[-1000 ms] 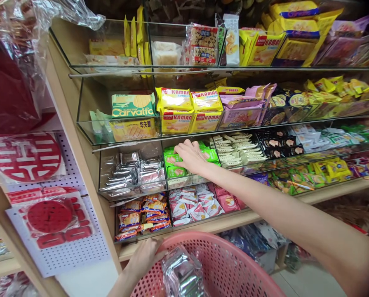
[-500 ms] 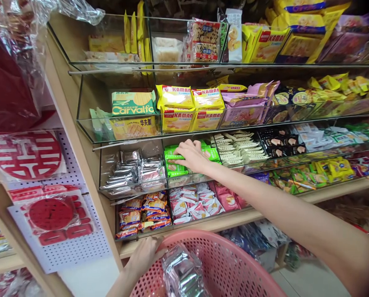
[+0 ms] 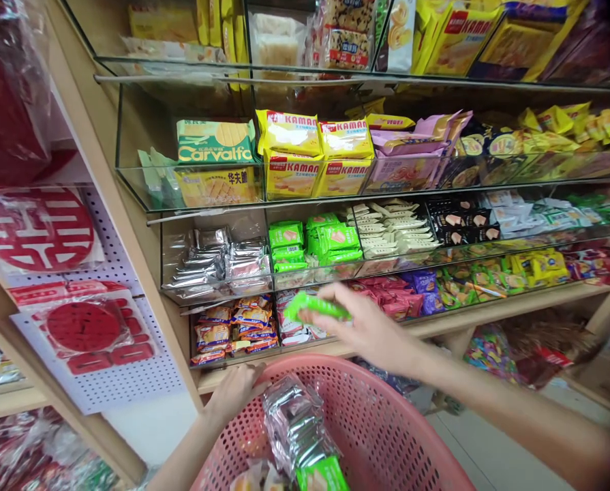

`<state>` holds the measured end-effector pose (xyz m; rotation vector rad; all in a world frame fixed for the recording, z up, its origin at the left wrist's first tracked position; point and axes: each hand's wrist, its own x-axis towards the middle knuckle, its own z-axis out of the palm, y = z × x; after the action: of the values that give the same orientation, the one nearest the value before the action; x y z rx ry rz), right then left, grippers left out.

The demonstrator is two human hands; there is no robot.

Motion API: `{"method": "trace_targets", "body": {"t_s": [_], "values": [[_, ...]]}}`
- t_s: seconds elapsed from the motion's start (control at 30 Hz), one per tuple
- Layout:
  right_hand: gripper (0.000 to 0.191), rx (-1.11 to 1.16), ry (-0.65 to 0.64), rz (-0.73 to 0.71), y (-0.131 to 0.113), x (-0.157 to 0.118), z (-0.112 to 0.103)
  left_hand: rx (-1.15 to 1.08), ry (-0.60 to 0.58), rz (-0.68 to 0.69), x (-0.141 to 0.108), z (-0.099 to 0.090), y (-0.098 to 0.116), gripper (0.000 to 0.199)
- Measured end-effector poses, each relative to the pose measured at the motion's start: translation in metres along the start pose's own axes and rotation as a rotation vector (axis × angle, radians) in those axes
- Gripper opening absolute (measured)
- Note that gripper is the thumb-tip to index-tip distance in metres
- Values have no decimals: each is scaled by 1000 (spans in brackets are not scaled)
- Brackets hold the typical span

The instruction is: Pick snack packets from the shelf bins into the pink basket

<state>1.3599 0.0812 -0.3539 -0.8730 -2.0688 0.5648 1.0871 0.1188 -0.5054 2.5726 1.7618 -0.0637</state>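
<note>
My right hand (image 3: pixel 369 327) pinches a green snack packet (image 3: pixel 317 307) in the air, above and behind the basket's far rim. Motion slightly blurs these fingers. At the left, my left hand (image 3: pixel 236 390) is closed over the rim of a pink plastic basket (image 3: pixel 401 436). Inside the basket lie a bundle of silvery wrapped packets (image 3: pixel 297 416) and another green packet (image 3: pixel 322 476), cut off by the bottom edge. More green packets (image 3: pixel 334 239) sit in two stacks in a clear-fronted shelf compartment, beyond my right hand.
Dark silvery packets (image 3: pixel 210 266) fill the compartment to the left, and cream packets (image 3: pixel 391 228) the one to the right. Orange packets (image 3: pixel 236 327) lie on the lowest shelf. A wooden side panel (image 3: pixel 146 273) bounds the shelves; red decorations (image 3: pixel 87 324) hang left of it.
My right hand has left the green stacks and come down toward the basket, holding a green packet. My left hand stays on the rim. The camera view has tilted downward.
</note>
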Motion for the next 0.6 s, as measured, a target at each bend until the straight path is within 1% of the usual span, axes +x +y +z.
{"method": "trace_targets", "body": {"t_s": [0.1,0.13,0.2,0.27,0.33,0.47,0.53,0.6], "values": [[38,461,-333,436,28,-54,38,4,3,10,-1,0,1,35],[41,552,-394,554,38,-69,49,5,5,15,-1,-1,2,36],[45,655,-463,723,58,-93,70,11,2,14,-2,-2,4,38],[47,703,-491,834,71,-108,85,15,-4,-2,-3,-3,5,40],[48,736,-483,910,77,-116,96,11,-9,-24,-3,-3,5,39],[41,736,-369,1019,76,-119,114,11,-15,-16,-3,-2,5,37],[37,712,-327,1037,76,-118,123,12,-13,-14,-3,-2,4,34],[36,707,-312,1007,80,-118,132,9,-11,-22,-3,-3,5,32]]}}
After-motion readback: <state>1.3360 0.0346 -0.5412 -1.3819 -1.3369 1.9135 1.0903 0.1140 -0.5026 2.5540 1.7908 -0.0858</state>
